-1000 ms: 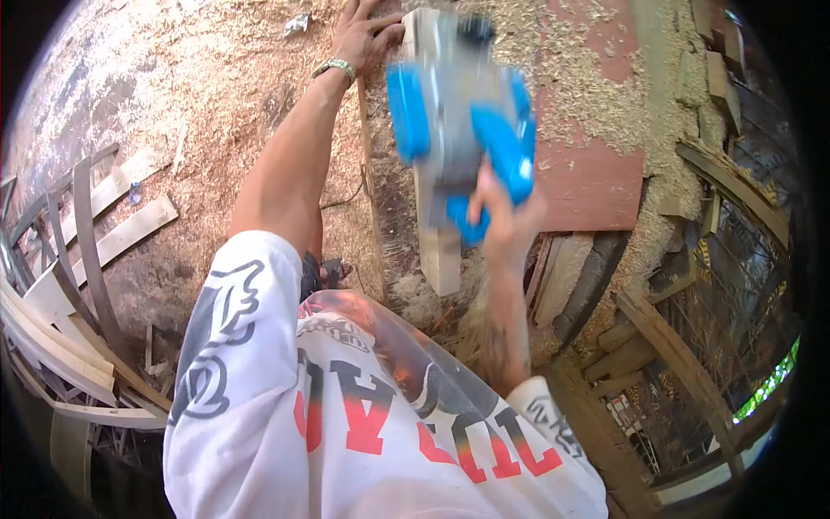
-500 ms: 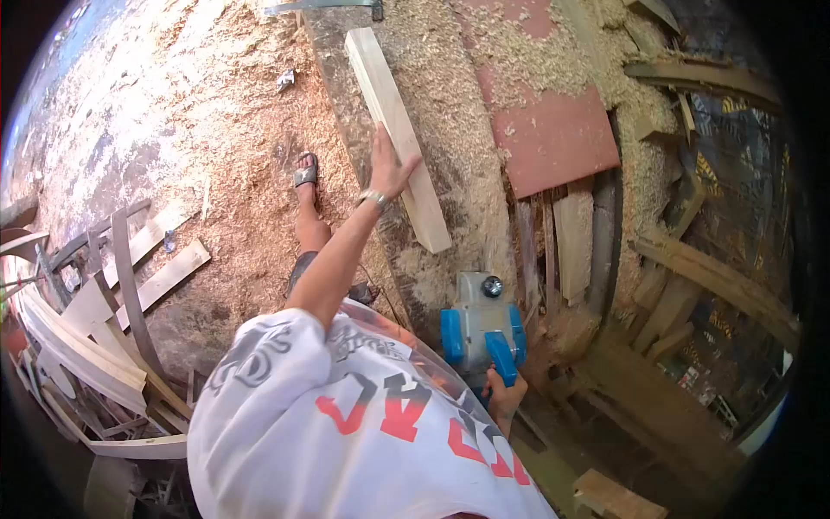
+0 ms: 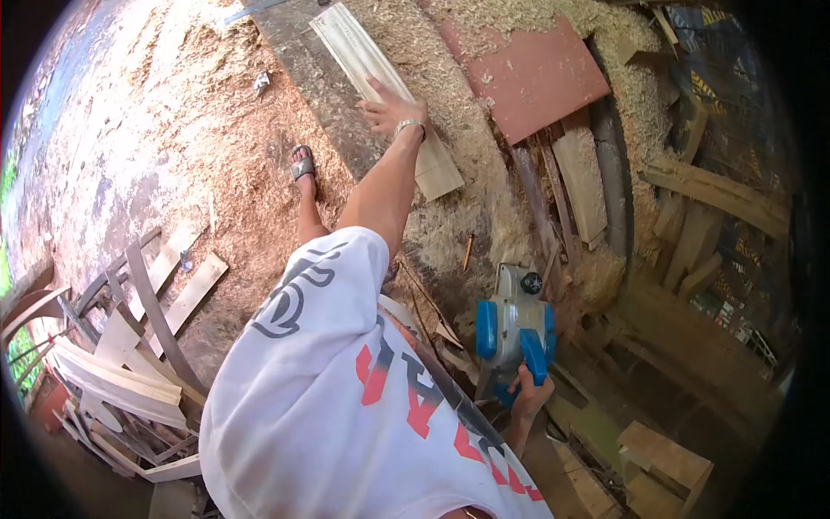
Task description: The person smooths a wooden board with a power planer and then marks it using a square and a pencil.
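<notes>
My left hand [image 3: 393, 112] lies across a pale wooden board [image 3: 347, 50], its fingers spread over the upper face. The board rests at a slant on the shavings-strewn work surface [image 3: 290, 73], and my palm and wrist cover part of it. Low on the right, my right hand [image 3: 530, 396] is wrapped around the blue rear handle of an electric planer [image 3: 517, 298]. The planer has a grey body, blue side parts and a black front knob. Between planer and board lies a thin orange stick like a pencil [image 3: 468, 253].
A reddish sheet [image 3: 540, 78] sprinkled with shavings sits right of the board. Long timber pieces [image 3: 581, 177] stand below it. Thick beams [image 3: 718, 195] lie farther right. Curved and straight offcuts [image 3: 117, 368] pile up at the left. Shavings [image 3: 216, 112] cover the ground.
The board has turned, showing a broad grooved face upward instead of a narrower one. My left hand has shifted across it with fingers more spread. My right hand still grips the planer.
</notes>
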`<state>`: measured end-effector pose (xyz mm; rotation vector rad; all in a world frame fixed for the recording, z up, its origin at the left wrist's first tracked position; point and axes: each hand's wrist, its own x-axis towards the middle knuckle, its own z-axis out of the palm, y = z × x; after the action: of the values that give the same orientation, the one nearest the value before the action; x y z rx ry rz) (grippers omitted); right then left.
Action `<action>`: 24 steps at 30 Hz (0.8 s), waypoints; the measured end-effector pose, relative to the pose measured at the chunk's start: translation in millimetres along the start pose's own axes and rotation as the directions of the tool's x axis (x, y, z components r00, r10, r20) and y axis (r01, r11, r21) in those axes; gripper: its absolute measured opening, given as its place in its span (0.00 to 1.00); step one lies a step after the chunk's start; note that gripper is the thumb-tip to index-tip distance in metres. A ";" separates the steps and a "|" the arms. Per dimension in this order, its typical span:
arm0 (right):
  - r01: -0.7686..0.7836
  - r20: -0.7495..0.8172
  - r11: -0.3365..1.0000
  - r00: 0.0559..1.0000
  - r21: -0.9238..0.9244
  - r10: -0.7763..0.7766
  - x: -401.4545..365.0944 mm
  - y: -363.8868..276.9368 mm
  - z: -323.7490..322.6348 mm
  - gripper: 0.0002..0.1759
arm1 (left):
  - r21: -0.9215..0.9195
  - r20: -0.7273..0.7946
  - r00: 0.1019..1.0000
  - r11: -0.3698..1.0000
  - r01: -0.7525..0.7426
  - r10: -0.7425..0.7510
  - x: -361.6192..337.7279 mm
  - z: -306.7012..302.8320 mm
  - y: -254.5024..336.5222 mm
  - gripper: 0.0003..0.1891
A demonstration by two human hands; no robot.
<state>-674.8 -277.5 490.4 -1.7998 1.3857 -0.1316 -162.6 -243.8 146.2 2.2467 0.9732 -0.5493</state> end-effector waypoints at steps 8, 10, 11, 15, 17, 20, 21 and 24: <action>-0.082 0.041 0.997 0.996 0.005 0.081 2.0 10.7 10.3 0.09 | -0.042 0.068 0.995 0.997 -0.063 0.066 -1.9 -4.6 -5.3 0.76; -0.110 0.037 0.994 0.993 -0.001 0.110 3.1 14.2 12.2 0.09 | -0.058 0.101 0.991 0.995 -0.078 0.083 -1.0 -13.8 -6.1 0.76; -0.120 0.042 0.993 0.992 -0.006 0.120 4.8 19.2 11.6 0.09 | -0.080 0.081 0.989 0.989 -0.121 0.127 7.1 -5.6 -12.2 0.78; -0.118 0.072 0.993 0.991 0.022 0.116 9.2 24.3 15.9 0.10 | -0.081 0.118 0.960 0.966 -0.246 0.254 1.4 -46.9 -37.3 0.74; -0.129 0.095 0.991 0.987 0.022 0.127 11.7 29.3 15.2 0.10 | -0.072 0.143 0.933 0.943 -0.324 0.331 -1.7 -73.0 -60.7 0.69; -0.127 0.075 0.992 0.989 0.012 0.125 14.2 36.1 16.2 0.10 | -0.298 0.092 0.846 0.825 -0.480 0.525 34.4 -66.0 -111.0 0.60; -0.124 0.057 0.992 0.991 0.007 0.123 14.3 38.9 17.2 0.10 | -0.491 0.143 0.835 0.771 -0.407 0.532 35.0 -72.2 -124.5 0.59; -0.123 0.049 0.990 0.992 0.066 0.119 14.8 56.7 11.5 0.10 | -0.630 0.077 0.853 0.688 -0.360 0.516 40.7 -60.1 -144.3 0.59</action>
<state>-705.4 -285.7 439.8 -1.6480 1.4371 -0.0731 -238.2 -105.3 111.6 1.6842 0.3577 -0.2399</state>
